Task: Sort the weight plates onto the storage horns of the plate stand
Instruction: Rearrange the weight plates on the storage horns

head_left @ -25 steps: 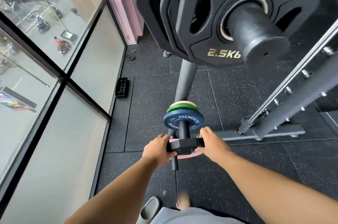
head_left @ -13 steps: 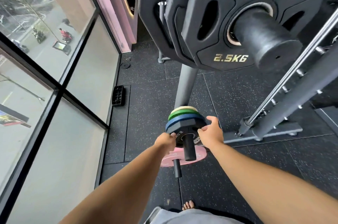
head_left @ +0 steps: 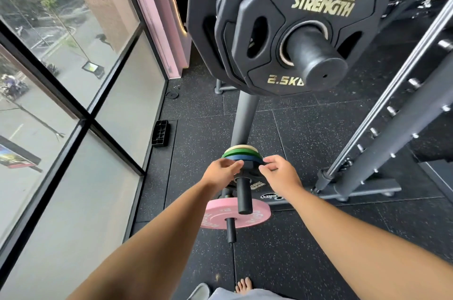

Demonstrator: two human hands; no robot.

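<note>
A small black weight plate (head_left: 250,170) sits on the middle storage horn (head_left: 244,195) of the plate stand (head_left: 245,118), pressed against a blue plate (head_left: 245,158), a green plate (head_left: 238,152) and a cream plate (head_left: 242,147). My left hand (head_left: 220,173) grips its left rim. My right hand (head_left: 279,174) curls round its right rim. A pink plate (head_left: 257,214) hangs on the lower horn (head_left: 231,232). Large black Hammer Strength plates (head_left: 318,5), the front one marked 2.5 kg, fill the upper horn (head_left: 316,59).
Floor-to-ceiling window glass (head_left: 73,128) runs along the left. A small black block (head_left: 160,133) lies on the rubber floor by the window. A grey rack upright (head_left: 392,128) with pegs slants at the right. My bare foot (head_left: 244,285) and a sandal (head_left: 199,292) show at the bottom.
The small black plate has gone from the horn's tip all the way back against the blue plate, with both hands moving forward along the horn with it.
</note>
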